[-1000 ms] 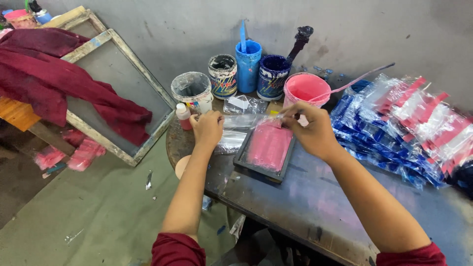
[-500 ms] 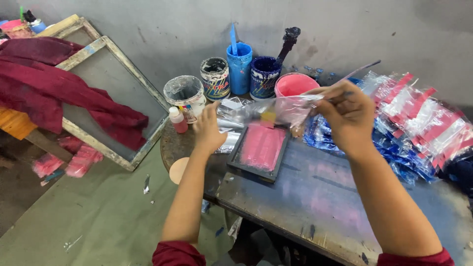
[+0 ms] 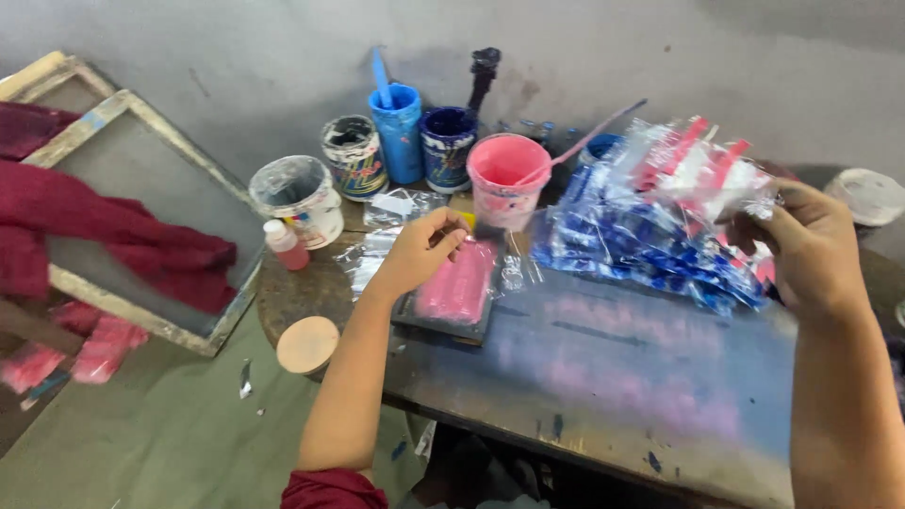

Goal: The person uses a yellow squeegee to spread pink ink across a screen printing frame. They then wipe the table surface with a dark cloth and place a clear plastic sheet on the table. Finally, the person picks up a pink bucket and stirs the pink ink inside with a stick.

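Note:
My left hand (image 3: 421, 250) hovers over the upper left corner of a dark tray with a pink ink pad (image 3: 459, 287), fingers curled, touching clear plastic bags (image 3: 377, 247) lying there; whether it grips one is unclear. My right hand (image 3: 811, 247) is out at the right, pinching a clear plastic packet with red and white print (image 3: 705, 170) above a heap of blue, red and clear packets (image 3: 650, 240). The tray rests on a stained dark table (image 3: 613, 377).
Behind the tray stand a pink bucket (image 3: 507, 179) with a stick, blue paint pots (image 3: 400, 132), a dark blue pot (image 3: 447, 146), a white tub (image 3: 302, 198) and a small pink bottle (image 3: 285, 244). A wooden screen frame (image 3: 141, 311) with red cloth (image 3: 113, 236) lies left.
My right hand has swung from the ink pad to the far right, carrying a packet over the heap. My left hand stays near the tray's corner. The camera has turned rightwards.

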